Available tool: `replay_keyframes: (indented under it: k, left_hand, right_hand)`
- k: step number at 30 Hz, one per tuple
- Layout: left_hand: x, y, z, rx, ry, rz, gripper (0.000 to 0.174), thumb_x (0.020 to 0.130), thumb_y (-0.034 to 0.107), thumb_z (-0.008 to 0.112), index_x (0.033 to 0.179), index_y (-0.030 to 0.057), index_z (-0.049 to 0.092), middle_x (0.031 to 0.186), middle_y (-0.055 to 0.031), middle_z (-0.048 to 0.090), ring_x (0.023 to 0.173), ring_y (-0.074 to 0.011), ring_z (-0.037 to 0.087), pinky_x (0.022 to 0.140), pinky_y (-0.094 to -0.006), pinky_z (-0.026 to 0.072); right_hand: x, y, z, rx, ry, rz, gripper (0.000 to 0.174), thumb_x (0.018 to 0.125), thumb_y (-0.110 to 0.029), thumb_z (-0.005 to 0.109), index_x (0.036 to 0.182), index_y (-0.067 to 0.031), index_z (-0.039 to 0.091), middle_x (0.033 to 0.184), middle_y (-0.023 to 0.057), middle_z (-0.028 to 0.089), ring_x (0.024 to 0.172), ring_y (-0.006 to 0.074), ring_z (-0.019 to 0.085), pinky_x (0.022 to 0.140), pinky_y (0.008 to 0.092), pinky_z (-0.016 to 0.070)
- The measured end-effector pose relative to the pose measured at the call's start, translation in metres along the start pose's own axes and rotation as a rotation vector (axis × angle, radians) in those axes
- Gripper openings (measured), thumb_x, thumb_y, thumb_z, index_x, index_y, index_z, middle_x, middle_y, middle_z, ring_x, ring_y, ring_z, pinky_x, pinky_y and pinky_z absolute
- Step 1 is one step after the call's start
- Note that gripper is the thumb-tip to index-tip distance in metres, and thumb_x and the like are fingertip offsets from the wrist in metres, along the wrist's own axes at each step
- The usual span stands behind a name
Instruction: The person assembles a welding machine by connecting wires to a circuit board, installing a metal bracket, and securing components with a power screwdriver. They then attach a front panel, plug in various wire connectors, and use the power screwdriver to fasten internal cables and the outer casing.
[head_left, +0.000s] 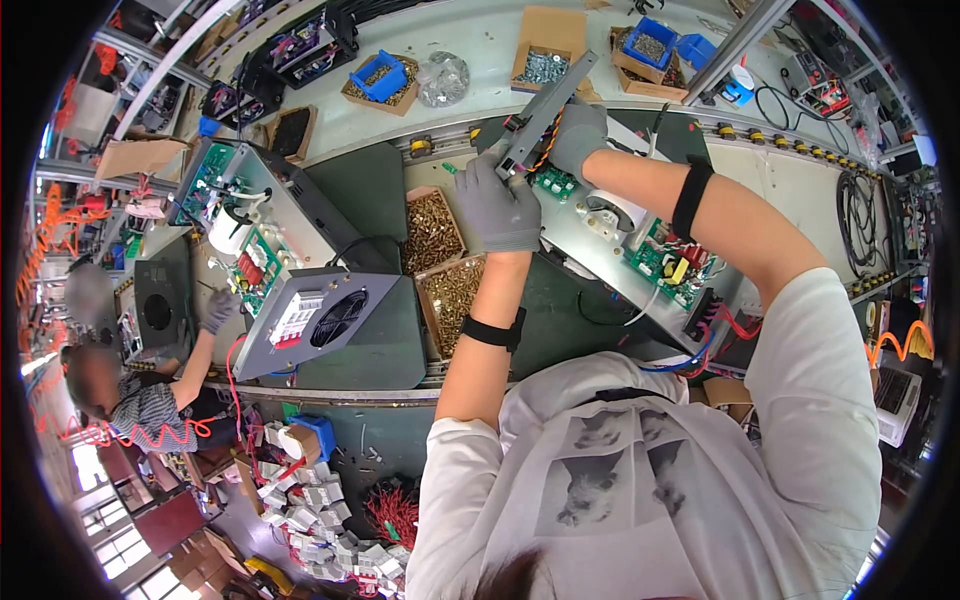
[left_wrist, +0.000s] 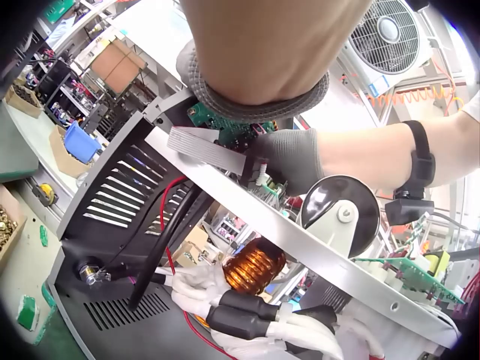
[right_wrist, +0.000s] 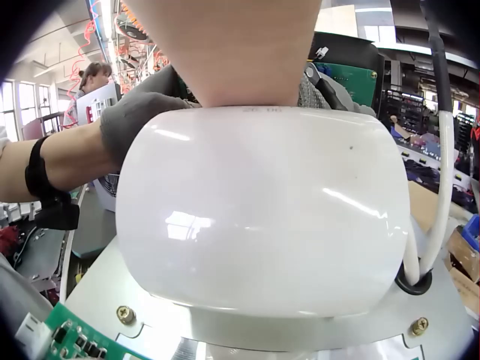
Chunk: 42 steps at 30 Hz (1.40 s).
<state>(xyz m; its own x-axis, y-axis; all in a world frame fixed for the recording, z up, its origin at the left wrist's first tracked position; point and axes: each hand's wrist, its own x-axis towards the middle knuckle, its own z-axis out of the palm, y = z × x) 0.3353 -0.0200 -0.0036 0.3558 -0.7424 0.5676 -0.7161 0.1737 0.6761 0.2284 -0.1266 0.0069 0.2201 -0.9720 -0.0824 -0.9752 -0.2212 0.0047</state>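
My gloved left hand [head_left: 500, 208] grips the lower end of a long grey panel [head_left: 550, 108] that stands at the far end of an opened machine chassis [head_left: 615, 250]. My gloved right hand [head_left: 580, 140] is behind that panel, beside a twisted orange and black wire [head_left: 547, 143] and over a green circuit board [head_left: 553, 183]. In the left wrist view, the right hand's fingers reach the end of a flat grey ribbon cable [left_wrist: 206, 150]; I cannot tell whether they pinch it. A white rounded cylinder [right_wrist: 262, 214] hides most of the right hand in the right wrist view.
Two cardboard boxes of brass screws [head_left: 432, 230] lie left of the chassis. A second opened machine [head_left: 270, 240] stands further left, where another person [head_left: 145, 410] reaches in. Blue bins [head_left: 380, 76] and a box of silver screws [head_left: 543, 67] line the back bench.
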Motion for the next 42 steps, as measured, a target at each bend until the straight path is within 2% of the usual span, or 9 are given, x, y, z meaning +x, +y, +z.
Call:
replay_keyframes:
  k: [8,13,18,23,25,27,31,33,42]
  left_hand:
    - [-0.001,0.009,-0.003,-0.041,-0.041,-0.077,0.039,0.07,0.015,0.063,0.103,-0.0032,0.05,0.094,-0.0206,0.052,0.095,-0.0417,0.047,0.085,-0.0488,0.0365]
    - [-0.018,0.02,0.016,0.151,0.161,-0.111,0.082,0.066,0.025,0.075,0.131,-0.0031,0.032,0.122,-0.0237,0.045,0.111,-0.0403,0.043,0.101,-0.0467,0.0293]
    - [-0.006,0.009,0.043,0.242,0.408,-0.069,0.096,0.052,0.017,0.088,0.127,0.0001,0.03,0.116,-0.0181,0.042,0.109,-0.0341,0.046,0.09,-0.0427,0.0416]
    - [-0.005,0.009,0.049,0.151,0.436,-0.152,0.083,0.055,0.014,0.086,0.121,-0.0004,0.038,0.115,-0.0171,0.044,0.108,-0.0302,0.048,0.09,-0.0386,0.0431]
    - [-0.006,-0.009,0.056,-0.333,0.398,-0.276,0.077,0.058,0.011,0.083,0.12,-0.0014,0.038,0.113,-0.0177,0.045,0.107,-0.0314,0.048,0.092,-0.04,0.0423]
    - [-0.008,-0.007,0.048,-0.113,0.381,-0.124,0.074,0.06,0.009,0.081,0.119,-0.002,0.037,0.112,-0.0186,0.045,0.106,-0.0321,0.048,0.092,-0.0412,0.0416]
    - [-0.011,-0.005,0.043,0.12,0.36,0.087,0.07,0.063,0.008,0.077,0.117,-0.0039,0.035,0.11,-0.0212,0.045,0.103,-0.0345,0.049,0.09,-0.0445,0.0397]
    - [-0.013,-0.004,0.042,0.194,0.338,0.046,0.071,0.062,0.01,0.077,0.116,-0.0035,0.033,0.107,-0.0211,0.044,0.099,-0.0359,0.048,0.088,-0.0449,0.0385]
    - [-0.015,0.004,0.027,0.186,0.141,-0.064,0.071,0.061,0.015,0.077,0.115,-0.0045,0.034,0.107,-0.0208,0.042,0.102,-0.0363,0.046,0.09,-0.0443,0.0375]
  right_hand:
    - [-0.003,0.004,-0.007,0.063,0.014,0.016,0.04,0.076,-0.038,0.063,0.106,-0.0104,0.065,0.105,0.0138,0.062,0.099,0.03,0.059,0.084,0.0404,0.0453]
    - [-0.002,0.042,-0.036,0.143,-0.207,-0.29,0.048,0.076,-0.038,0.06,0.108,-0.0023,0.063,0.108,0.0208,0.062,0.099,0.0334,0.061,0.085,0.0401,0.0486]
    - [0.003,0.066,-0.052,0.222,-0.102,-0.156,0.034,0.077,-0.028,0.056,0.103,-0.0095,0.068,0.098,0.0155,0.067,0.092,0.0331,0.064,0.081,0.042,0.0505]
    - [0.023,0.038,-0.025,0.057,-0.234,-0.172,0.034,0.078,-0.03,0.056,0.106,-0.0147,0.068,0.102,0.0146,0.066,0.092,0.0362,0.063,0.082,0.0442,0.0494]
    - [0.02,0.039,-0.034,0.107,-0.283,-0.262,0.033,0.078,-0.033,0.056,0.104,-0.0166,0.069,0.102,0.0132,0.066,0.09,0.0356,0.063,0.08,0.0443,0.0495]
    - [0.019,0.035,-0.047,0.311,-0.369,-0.147,0.037,0.071,-0.025,0.065,0.101,-0.0042,0.067,0.102,0.0199,0.064,0.097,0.0316,0.062,0.084,0.0391,0.0489]
    - [0.027,0.03,-0.019,0.243,-0.319,-0.127,0.034,0.078,-0.035,0.058,0.102,-0.0139,0.069,0.1,0.0143,0.067,0.09,0.0338,0.064,0.077,0.0428,0.05]
    - [0.029,0.027,-0.002,0.474,-0.185,0.091,0.037,0.076,-0.035,0.061,0.098,-0.006,0.069,0.097,0.018,0.066,0.09,0.0331,0.064,0.077,0.0421,0.0503]
    - [0.021,0.03,-0.021,0.412,-0.256,0.003,0.036,0.073,-0.031,0.064,0.094,-0.0028,0.069,0.098,0.0203,0.066,0.091,0.032,0.064,0.079,0.0395,0.0502]
